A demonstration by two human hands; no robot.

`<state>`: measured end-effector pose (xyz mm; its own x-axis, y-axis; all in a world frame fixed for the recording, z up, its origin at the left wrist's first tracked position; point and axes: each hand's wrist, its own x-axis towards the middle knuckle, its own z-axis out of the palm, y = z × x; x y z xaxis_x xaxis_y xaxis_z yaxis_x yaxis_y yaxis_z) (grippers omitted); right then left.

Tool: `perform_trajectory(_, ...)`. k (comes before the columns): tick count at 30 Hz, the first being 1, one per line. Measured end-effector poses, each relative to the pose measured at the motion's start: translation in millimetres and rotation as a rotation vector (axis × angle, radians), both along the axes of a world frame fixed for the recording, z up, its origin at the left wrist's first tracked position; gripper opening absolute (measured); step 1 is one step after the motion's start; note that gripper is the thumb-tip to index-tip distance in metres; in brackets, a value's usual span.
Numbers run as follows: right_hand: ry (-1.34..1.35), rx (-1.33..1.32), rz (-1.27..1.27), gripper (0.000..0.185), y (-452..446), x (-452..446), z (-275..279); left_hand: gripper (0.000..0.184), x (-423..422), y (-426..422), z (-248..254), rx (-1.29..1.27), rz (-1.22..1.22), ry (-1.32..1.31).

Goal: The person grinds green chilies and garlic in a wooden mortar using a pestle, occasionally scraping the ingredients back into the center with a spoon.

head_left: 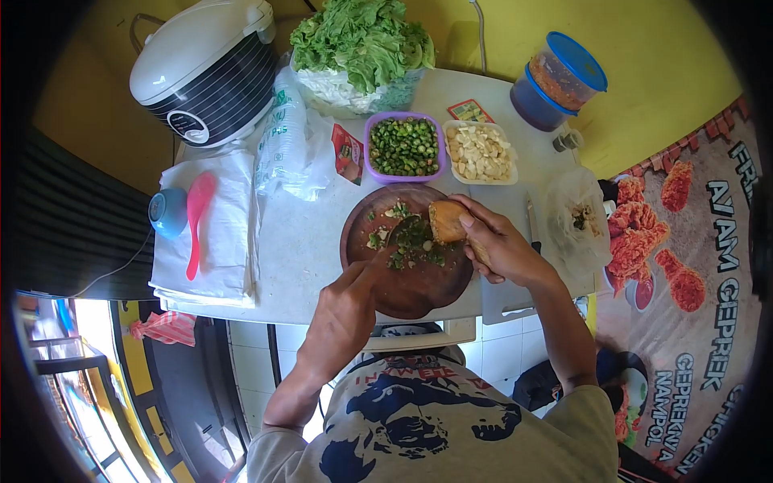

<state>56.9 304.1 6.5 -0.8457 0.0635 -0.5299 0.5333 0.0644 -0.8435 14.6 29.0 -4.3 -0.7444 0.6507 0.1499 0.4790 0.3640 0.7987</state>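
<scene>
A round wooden mortar [403,298] sits near the table's front edge, with crushed green chili [415,237] and pale bits in it. My right hand [507,245] is wrapped round a wooden pestle [448,223], whose broad head is over the mortar's right side. My left hand [342,310] is closed at the near left rim, gripping a spoon [400,230] that reaches into the chili. The fingers hide most of its handle. Behind the mortar stand a purple tub of chopped green chilies [405,146] and a white tub of peeled garlic [481,152].
A rice cooker [205,76], plastic bags [290,137] and a lettuce tub [354,76] line the back left. At left, a pink rice paddle [197,217] and blue cup [167,212] rest on white paper [213,274]. A knife [532,221] lies right, beneath blue-lidded containers [555,84].
</scene>
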Motion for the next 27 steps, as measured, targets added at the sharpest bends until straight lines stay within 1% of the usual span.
perform_trajectory(2,-0.017,-0.094,-0.022,0.055,1.9,-1.8,-0.2,0.047,8.8,-7.6,8.4,-0.029,0.028,-0.018)
perform_trajectory(4,-0.019,-0.116,-0.015,0.055,-0.6,-4.0,-4.3,0.046,13.0,-16.5,8.6,-0.055,0.059,-0.034)
perform_trajectory(6,-0.026,-0.137,-0.006,0.056,-4.9,-4.5,-7.2,0.044,12.7,-26.5,5.6,-0.008,0.152,0.027)
perform_trajectory(8,0.081,0.033,0.117,0.058,-13.6,-3.1,-10.0,0.046,9.6,-33.5,5.6,-0.042,0.151,0.048)
perform_trajectory(9,0.263,0.284,0.200,0.056,-18.6,-0.5,-18.9,0.046,10.6,-35.7,8.8,-0.072,0.184,0.018)
perform_trajectory(10,0.265,0.283,0.209,0.056,-24.5,2.7,-23.7,0.045,10.9,-37.6,10.5,-0.102,0.218,-0.012)
perform_trajectory(12,0.660,0.792,0.369,0.055,-37.0,9.0,-29.9,0.046,10.6,-39.2,8.7,-0.099,0.229,-0.023)
perform_trajectory(13,0.400,0.837,0.445,0.056,-49.4,10.2,-3.7,0.046,10.0,-38.7,7.3,-0.094,0.229,-0.032)
perform_trajectory(14,0.399,0.840,0.445,0.056,-54.6,6.9,4.2,0.046,10.0,-37.5,5.2,-0.092,0.227,-0.033)
perform_trajectory(16,0.327,0.984,0.578,0.057,-63.5,0.2,11.3,0.044,9.6,-36.2,2.2,-0.089,0.239,-0.007)
perform_trajectory(20,0.262,0.922,0.650,0.056,-59.7,-21.7,22.4,0.045,4.9,-32.0,-0.1,-0.053,0.228,-0.011)
perform_trajectory(22,0.341,0.930,0.705,0.054,-52.6,-18.4,22.8,0.045,3.0,-33.3,-1.2,-0.057,0.238,0.000)
perform_trajectory(24,0.350,0.895,0.692,0.052,-53.2,-31.4,23.4,0.045,-2.0,-35.8,-1.7,-0.057,0.249,0.016)
perform_trajectory(26,0.323,0.834,0.679,0.050,-55.2,-23.4,20.5,0.045,6.1,-37.5,-2.9,-0.076,0.244,-0.005)
perform_trajectory(27,0.316,0.875,0.681,0.050,-56.4,-19.3,20.8,0.044,3.1,-36.7,-1.7,-0.080,0.233,-0.022)
